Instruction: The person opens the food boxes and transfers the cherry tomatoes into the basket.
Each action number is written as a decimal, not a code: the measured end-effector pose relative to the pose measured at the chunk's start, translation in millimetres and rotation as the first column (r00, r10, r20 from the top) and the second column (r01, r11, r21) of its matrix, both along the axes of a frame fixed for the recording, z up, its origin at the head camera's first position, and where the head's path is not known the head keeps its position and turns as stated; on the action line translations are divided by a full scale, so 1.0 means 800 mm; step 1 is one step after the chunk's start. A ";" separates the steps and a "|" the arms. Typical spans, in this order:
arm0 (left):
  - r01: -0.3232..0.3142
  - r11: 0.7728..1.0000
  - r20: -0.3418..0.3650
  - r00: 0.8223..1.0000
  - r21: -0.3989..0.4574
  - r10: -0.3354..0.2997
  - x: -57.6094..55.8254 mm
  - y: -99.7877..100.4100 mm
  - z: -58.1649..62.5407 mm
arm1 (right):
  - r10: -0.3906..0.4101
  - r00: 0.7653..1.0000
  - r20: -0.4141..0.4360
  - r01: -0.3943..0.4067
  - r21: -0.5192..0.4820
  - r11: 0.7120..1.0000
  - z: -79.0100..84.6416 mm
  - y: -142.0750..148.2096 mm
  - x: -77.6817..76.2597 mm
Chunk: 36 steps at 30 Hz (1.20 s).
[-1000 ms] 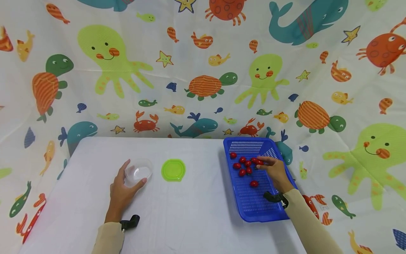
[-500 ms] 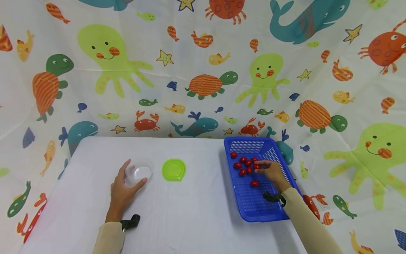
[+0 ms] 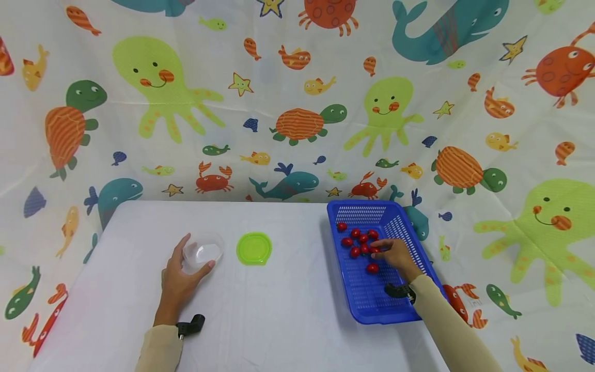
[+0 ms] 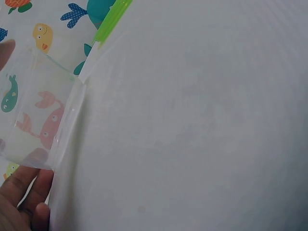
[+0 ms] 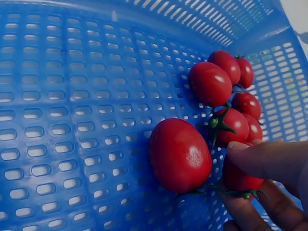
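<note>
My left hand (image 3: pixel 180 276) grips a clear plastic container (image 3: pixel 205 253) on the left of the table, thumb on one side and fingers on the other. In the left wrist view the container's see-through wall (image 4: pixel 45 110) shows beside the fingertips. On the right, my right hand (image 3: pixel 397 257) reaches into a blue plastic basket (image 3: pixel 372 305). Its thumb and fingers pinch a red cherry tomato (image 5: pixel 239 175) with a green stem end. Several other cherry tomatoes (image 3: pixel 347 242) lie loose around it, one larger-looking tomato (image 5: pixel 179 155) just beside in the right wrist view.
A bright green lid (image 3: pixel 253 249) lies flat between the container and the basket. White cloth covers the table (image 3: pixel 279 315). A curtain (image 3: pixel 260 103) printed with sea animals hangs behind and at the sides. Both wrists wear black camera mounts.
My right hand has drawn nearer to me inside the basket, and the cherry tomato at its fingertips has shifted the same way. The left hand stays on the container.
</note>
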<state>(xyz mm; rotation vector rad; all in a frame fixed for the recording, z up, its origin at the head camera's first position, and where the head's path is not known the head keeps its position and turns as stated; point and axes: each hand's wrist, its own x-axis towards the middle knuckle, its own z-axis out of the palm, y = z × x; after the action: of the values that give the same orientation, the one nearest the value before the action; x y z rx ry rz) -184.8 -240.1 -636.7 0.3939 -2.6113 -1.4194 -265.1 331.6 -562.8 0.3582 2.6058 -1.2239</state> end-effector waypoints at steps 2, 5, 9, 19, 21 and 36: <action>0.000 1.000 0.006 1.000 0.002 0.000 0.001 0.000 0.001 | 0.002 1.000 0.005 -0.002 0.002 1.000 0.001 -0.002 0.000; 0.001 1.000 0.002 1.000 -0.001 -0.001 0.001 0.000 0.001 | -0.004 1.000 0.018 0.004 0.013 1.000 0.002 -0.004 -0.002; -0.001 1.000 -0.010 1.000 -0.007 0.001 0.002 0.000 0.000 | 0.000 1.000 0.022 -0.001 0.034 0.999 0.003 -0.006 -0.004; -0.012 1.000 0.013 1.000 0.001 0.012 0.002 0.002 -0.003 | 0.046 0.999 -0.008 -0.045 0.047 0.998 0.003 -0.011 -0.003; -0.014 1.000 0.020 1.000 0.003 0.014 0.002 0.003 -0.004 | 0.042 0.999 -0.011 -0.041 0.048 0.998 0.002 -0.012 -0.001; 0.040 0.999 0.035 0.999 -0.016 -0.040 0.009 0.000 0.004 | 0.036 0.991 -0.131 -0.029 0.050 0.998 0.012 -0.007 0.014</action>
<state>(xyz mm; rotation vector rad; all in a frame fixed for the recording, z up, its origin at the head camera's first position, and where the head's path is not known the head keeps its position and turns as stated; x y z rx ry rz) -177.9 -240.4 -633.6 0.3699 -2.6710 -1.4150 -254.2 326.2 -553.2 0.2502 2.7450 -1.2149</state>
